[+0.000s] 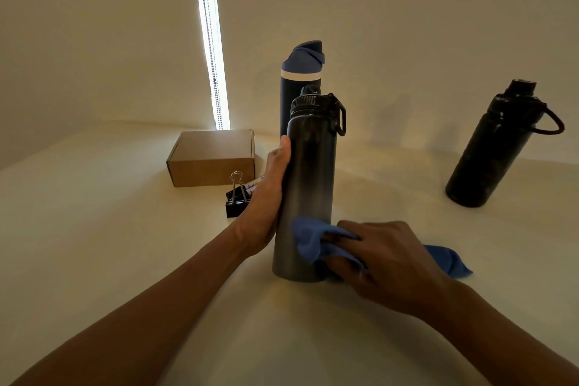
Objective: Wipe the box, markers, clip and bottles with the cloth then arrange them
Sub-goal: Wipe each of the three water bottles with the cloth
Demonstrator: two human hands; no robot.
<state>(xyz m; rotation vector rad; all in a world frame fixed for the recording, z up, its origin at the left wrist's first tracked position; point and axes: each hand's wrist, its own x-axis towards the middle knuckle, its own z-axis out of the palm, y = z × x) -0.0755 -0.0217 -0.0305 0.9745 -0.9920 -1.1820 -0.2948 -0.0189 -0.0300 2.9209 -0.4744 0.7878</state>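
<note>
the left hand gripped the grey bottle, upright at the table's centre; the right hand pinched the blue cloth against its lower right side.

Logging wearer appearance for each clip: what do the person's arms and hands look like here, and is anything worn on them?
Both forearms are bare from the frame's lower edge up to the wrists, with no sleeves in view. The left hand and right hand wear no gloves. No watch or bracelet shows on either wrist. Dim light leaves it unclear whether a ring is worn.
</note>
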